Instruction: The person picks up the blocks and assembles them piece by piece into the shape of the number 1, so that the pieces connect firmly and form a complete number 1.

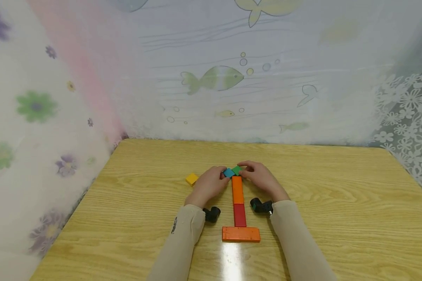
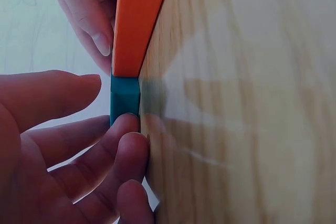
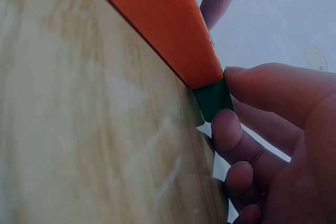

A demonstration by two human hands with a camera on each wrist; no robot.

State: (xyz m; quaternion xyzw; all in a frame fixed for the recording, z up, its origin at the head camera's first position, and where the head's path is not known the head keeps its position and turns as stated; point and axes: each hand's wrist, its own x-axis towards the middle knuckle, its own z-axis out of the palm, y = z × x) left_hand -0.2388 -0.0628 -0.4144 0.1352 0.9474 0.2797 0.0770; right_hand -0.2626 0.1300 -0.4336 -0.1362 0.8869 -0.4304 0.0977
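Note:
In the head view a blue block (image 1: 228, 173) and a green block (image 1: 236, 170) lie tilted side by side at the far end of an orange block (image 1: 237, 189). My left hand (image 1: 211, 183) holds the blue block from the left, fingertips against its side in the left wrist view. My right hand (image 1: 261, 178) pinches the green block (image 3: 214, 100) between thumb and fingers from the right. Toward me, a red block (image 1: 240, 215) continues the line from the orange one. Another orange block (image 1: 240, 234) lies crosswise at the near end.
A yellow block (image 1: 192, 179) lies left of my left hand on the wooden table (image 1: 144, 195). Black wrist devices (image 1: 211, 214) sit beside both wrists. Behind the table hangs a curtain (image 1: 204, 109) with fish prints; another, flowered one is at the left.

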